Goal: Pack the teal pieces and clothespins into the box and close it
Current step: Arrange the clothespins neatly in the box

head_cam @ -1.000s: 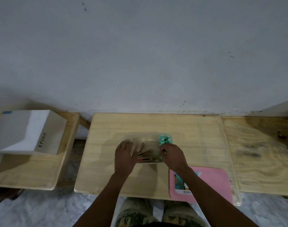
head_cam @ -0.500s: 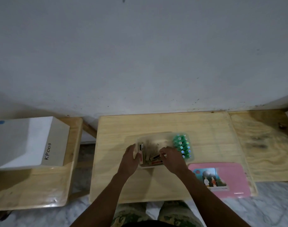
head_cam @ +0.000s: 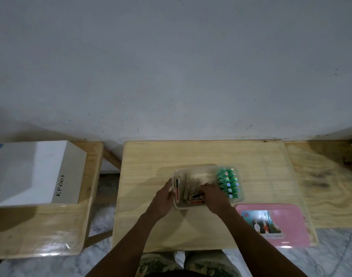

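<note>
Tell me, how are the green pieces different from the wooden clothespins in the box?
The teal pieces are green with coloured tips; the clothespins are brown wood. The teal pieces stand in neat rows at the right end of the clear box; the clothespins lie jumbled in the left part. Both sit inside that box.

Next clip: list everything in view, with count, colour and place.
clear box: one, transparent, open, centre table
teal pieces: about a dozen, teal, clear box's right end
clothespins: several, wooden, clear box's left part
lid: one, pink, picture label, table's near right
white box: one, marked KP003, left bench
table: one, pale wood, centre
left bench: one, wood, left
right bench: one, wood, right
left hand: holds clear box's left wall
right hand: inside clear box on clothespins, grip unclear
</note>
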